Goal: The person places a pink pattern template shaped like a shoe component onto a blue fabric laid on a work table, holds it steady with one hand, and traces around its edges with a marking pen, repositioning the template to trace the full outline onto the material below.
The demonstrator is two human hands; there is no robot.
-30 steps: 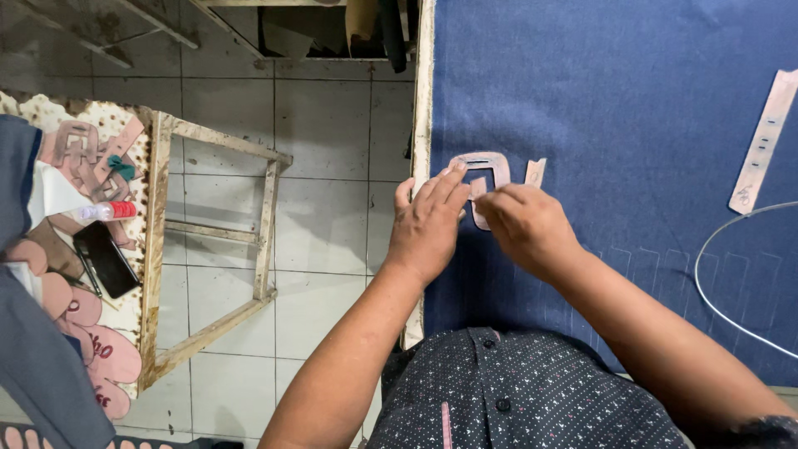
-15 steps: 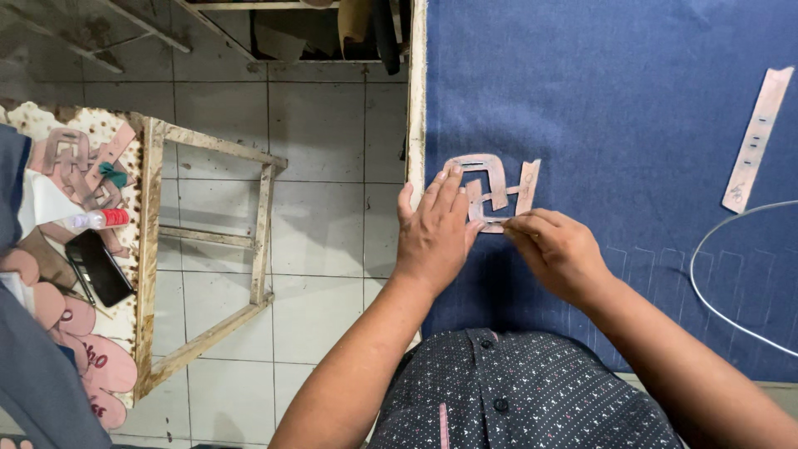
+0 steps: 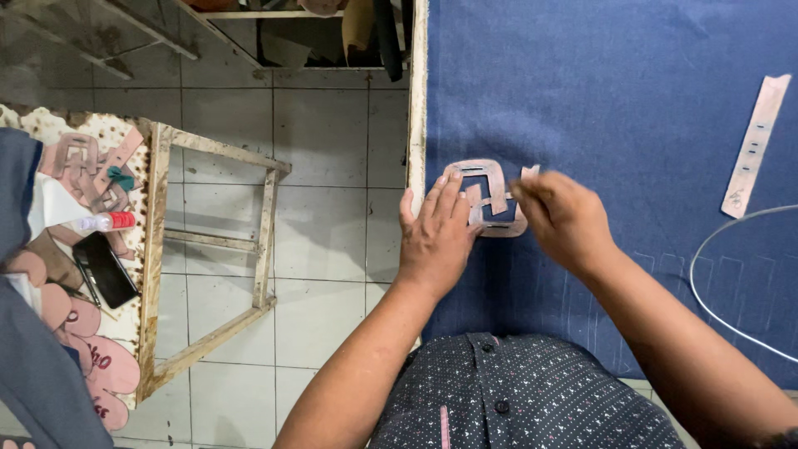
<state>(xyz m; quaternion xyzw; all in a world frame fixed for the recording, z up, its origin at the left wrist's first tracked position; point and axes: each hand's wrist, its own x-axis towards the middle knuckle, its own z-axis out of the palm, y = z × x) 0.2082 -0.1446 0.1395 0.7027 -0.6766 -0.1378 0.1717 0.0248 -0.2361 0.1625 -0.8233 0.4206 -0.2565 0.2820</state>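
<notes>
I see the left hand (image 3: 438, 237) spread flat, fingers pressing the pink cardboard pattern (image 3: 486, 198) onto the blue cloth (image 3: 598, 91). The right hand (image 3: 564, 220) is curled, fingertips pinching the pattern's right edge. The pattern lies between both hands.

A long pink strip template (image 3: 755, 146) lies on the blue fabric (image 3: 615, 91), a thin white curved line (image 3: 706, 291) below it. Left, over grey floor tiles (image 3: 332, 141), stands a wooden frame (image 3: 212, 249), a black phone (image 3: 104, 270) beside a red-capped bottle (image 3: 104, 222).
</notes>
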